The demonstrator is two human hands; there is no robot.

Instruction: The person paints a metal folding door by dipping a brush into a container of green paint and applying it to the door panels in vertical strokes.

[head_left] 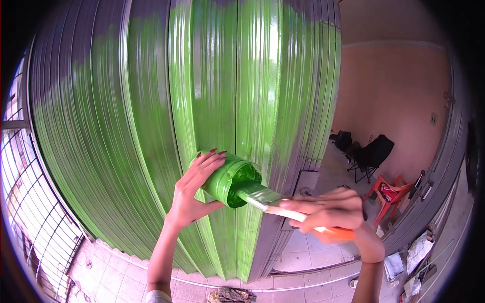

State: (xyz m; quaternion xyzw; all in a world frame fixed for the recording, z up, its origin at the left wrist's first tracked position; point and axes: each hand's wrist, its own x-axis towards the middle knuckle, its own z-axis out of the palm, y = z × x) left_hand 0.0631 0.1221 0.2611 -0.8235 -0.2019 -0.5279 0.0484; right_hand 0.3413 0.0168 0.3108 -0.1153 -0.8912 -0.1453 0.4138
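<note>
My left hand (pixel 197 184) is wrapped round a paint tub (pixel 221 183) coated in green, tilted so that its mouth faces right. Green paint lines the inside of the tub. In my right hand (pixel 328 214) is a paintbrush (pixel 270 198) with a white handle ending in orange. The brush's green bristles reach into the tub's mouth; their tips are hidden inside. Behind both hands stands a folding metal door (pixel 151 101), mostly wet-looking green, with grey showing along its top and lower right edge.
A barred grille (pixel 38 232) stands at the left. Through the opening on the right are a black folding chair (pixel 373 154) and a red plastic chair (pixel 389 197) with things on it. A rough brown lump (pixel 230 295) lies on the tiled floor (pixel 118 278). Papers (pixel 394 266) lie at lower right.
</note>
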